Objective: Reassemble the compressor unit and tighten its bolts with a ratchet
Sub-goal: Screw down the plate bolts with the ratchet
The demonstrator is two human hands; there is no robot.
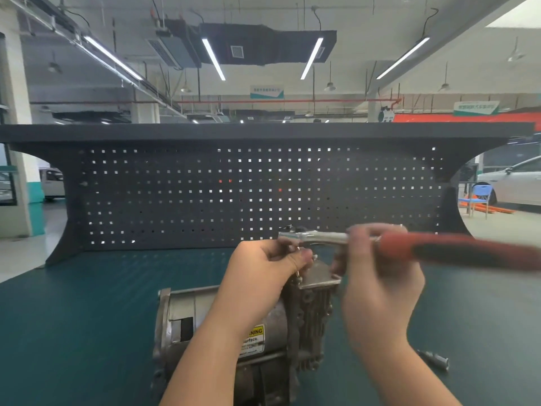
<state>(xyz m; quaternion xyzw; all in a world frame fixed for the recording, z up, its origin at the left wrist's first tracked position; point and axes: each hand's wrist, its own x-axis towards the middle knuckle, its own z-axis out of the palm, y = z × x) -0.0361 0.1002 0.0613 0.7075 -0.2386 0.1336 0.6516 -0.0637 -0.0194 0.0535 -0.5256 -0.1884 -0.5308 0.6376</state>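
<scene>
1. The compressor unit is dull grey metal, its cylindrical body worn and its finned end rough like a casting; a glossy printed label sticks to it.
2. The ratchet has a shiny metal head and shank; its red and black grip looks matt.
3. The desk wears a smooth matt teal mat; the pegboard behind is matt dark perforated sheet.

One camera on the head looks forward, close over the desk, toward the far pegboard.

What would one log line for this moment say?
left hand: steadies ratchet head | right hand: holds shaft | compressor: on mat | socket: loose, right
</scene>
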